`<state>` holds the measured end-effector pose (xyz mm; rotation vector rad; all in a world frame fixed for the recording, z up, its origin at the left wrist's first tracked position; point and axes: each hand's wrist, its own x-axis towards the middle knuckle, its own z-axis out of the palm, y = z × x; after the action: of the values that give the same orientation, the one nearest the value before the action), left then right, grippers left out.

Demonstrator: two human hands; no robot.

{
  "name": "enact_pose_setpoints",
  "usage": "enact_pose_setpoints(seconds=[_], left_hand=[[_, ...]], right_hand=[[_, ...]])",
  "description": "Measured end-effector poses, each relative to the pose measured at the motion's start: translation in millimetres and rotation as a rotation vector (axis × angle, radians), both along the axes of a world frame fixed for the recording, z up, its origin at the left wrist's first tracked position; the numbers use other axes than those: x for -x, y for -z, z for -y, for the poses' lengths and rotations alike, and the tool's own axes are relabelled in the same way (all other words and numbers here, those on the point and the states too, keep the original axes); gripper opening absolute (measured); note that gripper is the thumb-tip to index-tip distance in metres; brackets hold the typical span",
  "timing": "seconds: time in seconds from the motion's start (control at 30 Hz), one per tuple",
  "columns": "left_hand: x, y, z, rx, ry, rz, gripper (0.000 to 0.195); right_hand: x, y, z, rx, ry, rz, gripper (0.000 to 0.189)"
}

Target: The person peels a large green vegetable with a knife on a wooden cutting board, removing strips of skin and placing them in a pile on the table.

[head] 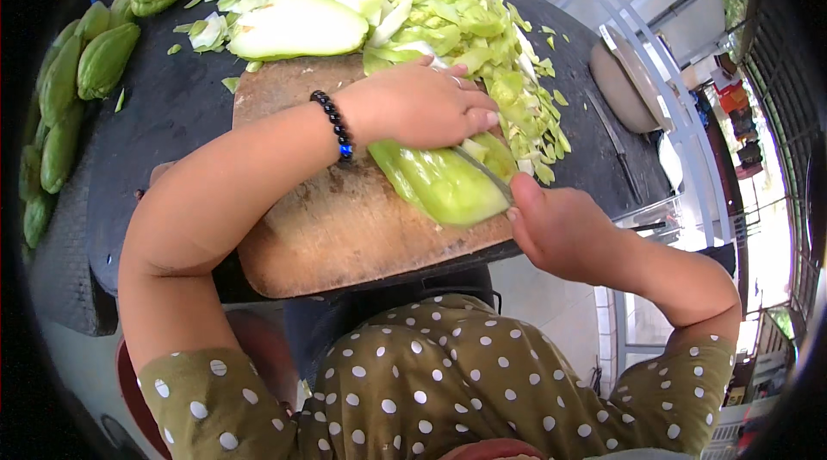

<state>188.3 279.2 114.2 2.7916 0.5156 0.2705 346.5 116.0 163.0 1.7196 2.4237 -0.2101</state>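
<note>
My right hand grips a knife, its handle hidden in the fist. The blade lies along a pale green, partly peeled chayote on a worn wooden cutting board. My left hand, with a black bead bracelet at the wrist, presses flat over the chayote's far part and hides it. Just beyond the board rests a larger pale, peeled piece. Beside it, a big heap of green and white peelings reaches down to the board's right edge.
Several whole green chayotes lie at the left. A second knife rests on the dark table at the right, near a beige basin. Grey metal rails stand past that edge. Part of a reddish tub shows below left.
</note>
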Motion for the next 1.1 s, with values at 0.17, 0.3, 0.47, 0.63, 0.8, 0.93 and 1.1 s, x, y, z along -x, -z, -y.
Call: enact_pose_setpoints(seconds=[0.17,0.3,0.47,0.63,0.8,0.93,1.1], left_hand=[[0,4,-1,-0.037,-0.066,0.003,0.053],[-1,3,1,-0.010,-0.097,0.015,0.062],[-4,-11,8,0.150,-0.075,-0.039,0.073],[1,3,7,-0.038,-0.122,0.127,0.076],[3,-3,14,-0.013,-0.172,0.037,0.074],[-3,-9,14,0.084,-0.193,-0.057,0.075],[-3,2,0,-0.116,-0.203,0.094,0.071]], right_hand=[[-6,-7,13,-0.083,-0.020,-0.103,0.020],[-9,-11,32,-0.058,0.042,-0.085,0.024],[-22,-4,28,0.086,0.101,-0.200,0.023],[-31,-7,14,0.203,0.030,-0.367,0.029],[-19,-15,20,0.185,0.130,-0.292,0.030],[-39,25,16,-0.061,-0.053,-0.203,0.027],[-20,-6,15,0.260,0.264,-0.355,0.028]])
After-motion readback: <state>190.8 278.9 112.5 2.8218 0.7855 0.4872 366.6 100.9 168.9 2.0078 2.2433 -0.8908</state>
